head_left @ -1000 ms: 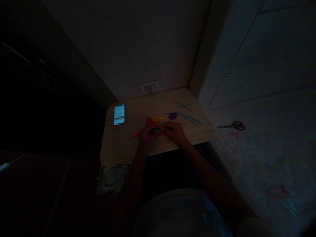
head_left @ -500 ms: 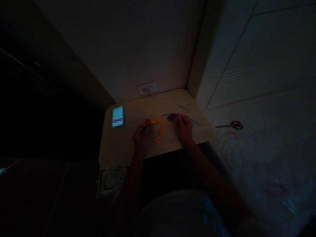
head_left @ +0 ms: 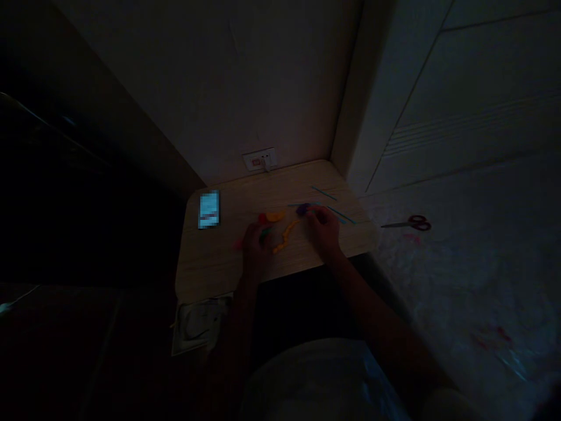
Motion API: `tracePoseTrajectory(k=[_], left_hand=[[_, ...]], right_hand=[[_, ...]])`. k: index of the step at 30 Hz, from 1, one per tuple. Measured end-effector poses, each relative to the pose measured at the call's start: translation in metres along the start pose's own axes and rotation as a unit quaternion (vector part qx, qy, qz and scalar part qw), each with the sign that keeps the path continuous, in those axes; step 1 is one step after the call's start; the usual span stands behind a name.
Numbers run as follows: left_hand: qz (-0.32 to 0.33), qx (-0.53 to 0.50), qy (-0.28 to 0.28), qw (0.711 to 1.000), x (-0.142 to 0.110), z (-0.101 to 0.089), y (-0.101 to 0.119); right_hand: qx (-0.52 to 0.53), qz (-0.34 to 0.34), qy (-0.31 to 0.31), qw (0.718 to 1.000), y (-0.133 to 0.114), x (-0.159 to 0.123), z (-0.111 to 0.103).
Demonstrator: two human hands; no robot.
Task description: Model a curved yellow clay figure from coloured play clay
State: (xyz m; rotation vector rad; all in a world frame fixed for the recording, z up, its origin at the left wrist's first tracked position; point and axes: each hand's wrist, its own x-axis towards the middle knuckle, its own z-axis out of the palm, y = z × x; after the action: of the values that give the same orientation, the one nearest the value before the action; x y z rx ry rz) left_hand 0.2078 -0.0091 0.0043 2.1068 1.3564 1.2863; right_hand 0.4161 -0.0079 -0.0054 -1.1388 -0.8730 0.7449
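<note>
Dim light leaves fine detail hard to see. My left hand (head_left: 256, 248) curls round a small green piece of modelling clay (head_left: 265, 234) at the middle of the table. Just beyond it lie a red lump (head_left: 262, 218) and a flattened orange piece (head_left: 276, 217). Between my hands, a bumpy orange strand (head_left: 286, 236) rests on the wood. My right hand (head_left: 323, 229) has its fingertips pinched together beside a purple lump (head_left: 302, 209); whatever is between them is hidden. Pink material (head_left: 237, 244) shows left of my left hand.
Thin blue-green sticks (head_left: 342, 214) lie by my right hand on the small wooden table (head_left: 210, 263). A lit phone (head_left: 208, 209) rests at the left. Scissors (head_left: 418, 223) lie to the right, off the table. A wall socket (head_left: 260, 159) is behind; an open box (head_left: 199, 321) sits lower left.
My left hand has shifted slightly right and nearer my body, the green piece moving with it. My right hand has come left, closer to the purple lump, uncovering more of the sticks.
</note>
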Motion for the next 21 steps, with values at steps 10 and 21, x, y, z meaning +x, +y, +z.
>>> tracePoseTrajectory(k=[10,21], left_hand=[[0.013,0.106,-0.018,0.994,-0.006,-0.010,0.000],[-0.009,0.137,-0.068,0.988,-0.009,-0.012,0.003]], right_hand=[[0.046,0.005,-0.019,0.999,0.003,-0.001,0.001],[0.006,0.024,-0.041,0.999,-0.003,-0.004,0.003]])
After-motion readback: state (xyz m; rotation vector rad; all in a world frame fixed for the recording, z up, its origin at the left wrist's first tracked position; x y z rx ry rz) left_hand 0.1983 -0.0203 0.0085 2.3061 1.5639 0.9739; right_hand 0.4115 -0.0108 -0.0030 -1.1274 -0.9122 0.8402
